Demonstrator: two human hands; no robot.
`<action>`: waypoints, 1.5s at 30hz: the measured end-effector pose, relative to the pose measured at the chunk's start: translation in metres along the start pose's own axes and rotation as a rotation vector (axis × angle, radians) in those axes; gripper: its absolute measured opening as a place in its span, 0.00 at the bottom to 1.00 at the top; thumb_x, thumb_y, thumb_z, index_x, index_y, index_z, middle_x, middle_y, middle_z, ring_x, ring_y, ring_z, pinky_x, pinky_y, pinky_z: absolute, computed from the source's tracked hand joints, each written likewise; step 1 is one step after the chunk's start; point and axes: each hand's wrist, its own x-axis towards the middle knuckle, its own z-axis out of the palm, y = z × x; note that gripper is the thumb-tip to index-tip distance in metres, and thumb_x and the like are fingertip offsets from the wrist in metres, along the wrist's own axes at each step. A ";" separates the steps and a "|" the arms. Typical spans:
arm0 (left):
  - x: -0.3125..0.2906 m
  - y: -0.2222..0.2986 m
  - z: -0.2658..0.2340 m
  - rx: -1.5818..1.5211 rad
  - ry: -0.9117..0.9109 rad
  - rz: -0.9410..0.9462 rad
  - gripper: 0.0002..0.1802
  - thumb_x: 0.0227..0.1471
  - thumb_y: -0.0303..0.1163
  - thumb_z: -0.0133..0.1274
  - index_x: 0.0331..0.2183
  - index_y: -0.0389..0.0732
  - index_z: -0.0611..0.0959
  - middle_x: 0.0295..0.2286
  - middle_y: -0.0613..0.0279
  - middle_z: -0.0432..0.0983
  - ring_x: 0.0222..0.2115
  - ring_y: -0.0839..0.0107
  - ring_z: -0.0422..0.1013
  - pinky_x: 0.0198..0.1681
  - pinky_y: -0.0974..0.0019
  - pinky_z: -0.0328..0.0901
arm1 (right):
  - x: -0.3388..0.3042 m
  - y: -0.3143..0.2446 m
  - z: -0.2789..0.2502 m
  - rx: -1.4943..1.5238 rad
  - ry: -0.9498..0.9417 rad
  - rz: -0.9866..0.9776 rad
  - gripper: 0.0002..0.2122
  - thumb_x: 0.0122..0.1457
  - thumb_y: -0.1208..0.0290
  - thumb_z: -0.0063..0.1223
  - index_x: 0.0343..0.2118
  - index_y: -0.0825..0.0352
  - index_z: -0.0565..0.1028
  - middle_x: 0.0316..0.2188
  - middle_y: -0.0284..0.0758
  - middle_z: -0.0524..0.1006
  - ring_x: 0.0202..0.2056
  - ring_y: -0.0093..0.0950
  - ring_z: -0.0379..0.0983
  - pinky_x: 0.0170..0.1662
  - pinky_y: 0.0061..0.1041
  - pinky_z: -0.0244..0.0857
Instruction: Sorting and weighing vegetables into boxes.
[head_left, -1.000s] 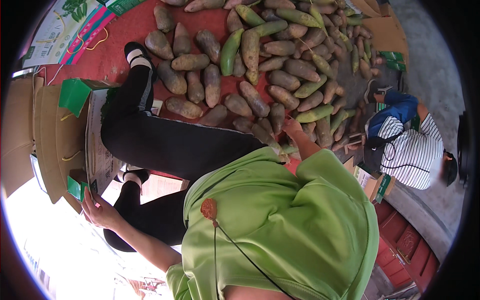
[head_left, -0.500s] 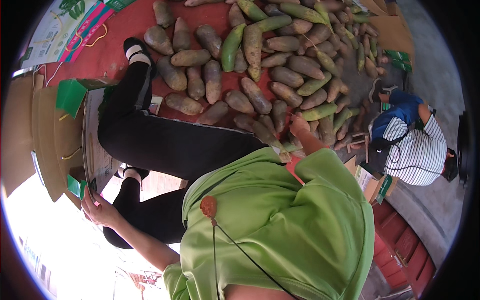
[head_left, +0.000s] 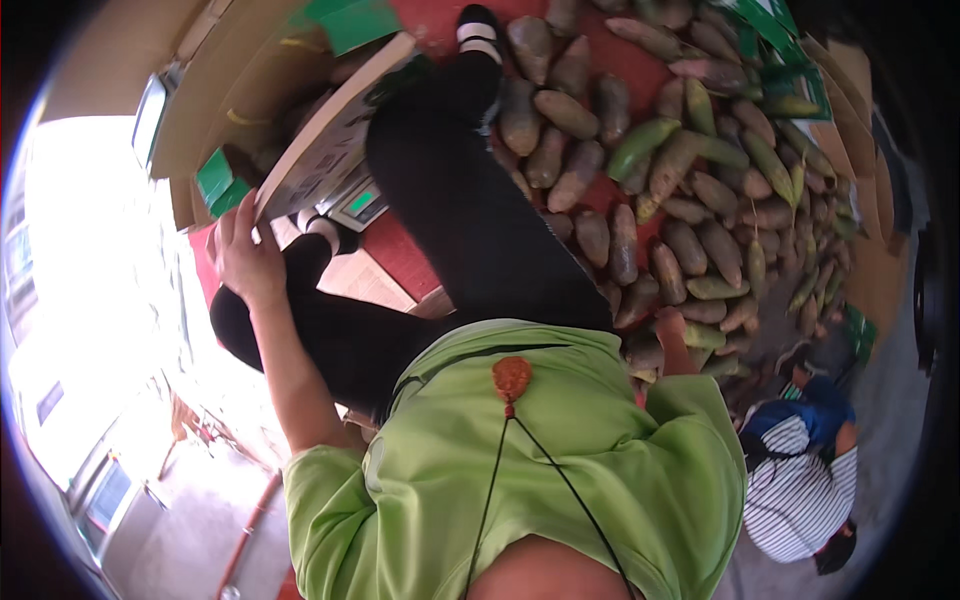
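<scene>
My left hand [head_left: 248, 255] grips the near edge of an open cardboard box [head_left: 335, 115], its fingers bent over the rim. The box stands tilted beside my leg. On my other side, my right hand [head_left: 672, 325] is down at the near edge of a large spread of long, thick root vegetables [head_left: 622, 245] that look like radishes. Most are brownish purple, and some, like one green radish [head_left: 640, 148], are green. My right fingers are turned away and blurred against the radishes, so what they hold does not show.
A scale with a lit green display [head_left: 362, 203] sits between my legs. Green-flapped cartons [head_left: 225, 180] stand at the left, and more cardboard [head_left: 860, 150] at the far right. A person in a striped shirt [head_left: 805, 500] crouches at the right. Red sheeting [head_left: 440, 25] lies under the radishes.
My view has swung leftward, so the radishes and the other person appear farther right and lower. My left hand stays at the box edge, and my right hand stays low among the radishes.
</scene>
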 end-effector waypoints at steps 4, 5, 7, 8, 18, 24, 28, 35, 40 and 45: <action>0.004 0.002 -0.001 -0.043 -0.002 -0.024 0.17 0.42 0.28 0.55 0.39 0.52 0.80 0.31 0.67 0.74 0.35 0.65 0.71 0.46 0.61 0.60 | -0.006 -0.009 -0.026 0.266 0.183 0.129 0.10 0.52 0.63 0.48 0.34 0.60 0.76 0.31 0.46 0.77 0.39 0.46 0.72 0.41 0.40 0.66; 0.006 0.005 -0.004 -0.037 0.010 -0.019 0.17 0.42 0.27 0.55 0.39 0.52 0.80 0.31 0.67 0.74 0.35 0.65 0.71 0.47 0.60 0.60 | -0.001 -0.004 -0.030 0.278 0.220 0.097 0.10 0.51 0.64 0.48 0.35 0.59 0.76 0.31 0.46 0.77 0.38 0.47 0.72 0.40 0.40 0.66; 0.006 0.005 -0.006 -0.033 0.021 -0.020 0.18 0.42 0.27 0.55 0.39 0.51 0.80 0.30 0.68 0.74 0.35 0.66 0.71 0.47 0.61 0.60 | 0.003 -0.006 -0.044 0.275 0.246 0.054 0.10 0.51 0.66 0.47 0.35 0.59 0.76 0.31 0.46 0.77 0.38 0.47 0.72 0.39 0.41 0.65; 0.007 0.005 -0.007 -0.033 0.027 -0.006 0.18 0.42 0.27 0.55 0.39 0.51 0.80 0.30 0.68 0.74 0.34 0.67 0.71 0.48 0.61 0.60 | 0.005 -0.008 -0.051 0.279 0.264 0.025 0.11 0.50 0.68 0.46 0.36 0.59 0.75 0.30 0.46 0.76 0.37 0.48 0.72 0.38 0.42 0.65; 0.005 -0.002 -0.012 -0.149 0.053 -0.029 0.16 0.43 0.28 0.54 0.38 0.49 0.80 0.29 0.69 0.74 0.32 0.70 0.71 0.51 0.59 0.58 | -0.010 -0.002 -0.150 0.682 0.349 0.105 0.10 0.47 0.76 0.42 0.32 0.70 0.74 0.30 0.44 0.75 0.33 0.40 0.71 0.38 0.33 0.63; 0.007 -0.002 -0.019 -0.185 0.071 -0.033 0.16 0.44 0.28 0.55 0.40 0.49 0.80 0.30 0.68 0.75 0.35 0.69 0.71 0.51 0.60 0.57 | -0.015 -0.064 -0.185 0.735 0.390 -0.131 0.10 0.47 0.78 0.43 0.32 0.72 0.72 0.25 0.36 0.72 0.27 0.26 0.67 0.31 0.26 0.61; 0.002 -0.006 -0.022 -0.187 0.123 -0.027 0.15 0.44 0.32 0.57 0.38 0.49 0.80 0.29 0.69 0.74 0.33 0.69 0.71 0.50 0.59 0.58 | -0.036 -0.125 -0.203 0.847 0.263 -0.115 0.09 0.47 0.77 0.44 0.32 0.71 0.72 0.22 0.34 0.70 0.25 0.24 0.66 0.29 0.24 0.61; -0.002 -0.008 -0.019 -0.210 0.176 -0.034 0.15 0.43 0.37 0.59 0.37 0.48 0.81 0.27 0.68 0.74 0.31 0.70 0.70 0.49 0.58 0.58 | -0.002 -0.142 -0.174 0.530 0.323 -0.292 0.11 0.47 0.75 0.46 0.34 0.69 0.72 0.22 0.36 0.72 0.23 0.28 0.68 0.24 0.26 0.62; 0.003 -0.012 -0.024 -0.227 0.181 -0.045 0.14 0.45 0.37 0.58 0.37 0.47 0.81 0.28 0.67 0.74 0.32 0.68 0.71 0.49 0.59 0.58 | 0.015 -0.136 -0.170 0.565 0.309 -0.236 0.10 0.47 0.75 0.46 0.33 0.68 0.73 0.22 0.35 0.72 0.23 0.26 0.68 0.23 0.26 0.62; 0.004 -0.013 -0.021 -0.237 0.201 -0.038 0.15 0.44 0.38 0.58 0.37 0.47 0.81 0.27 0.67 0.74 0.31 0.69 0.70 0.49 0.58 0.58 | 0.014 -0.137 -0.174 0.582 0.263 -0.216 0.10 0.47 0.76 0.45 0.33 0.68 0.73 0.22 0.33 0.71 0.22 0.24 0.67 0.21 0.26 0.61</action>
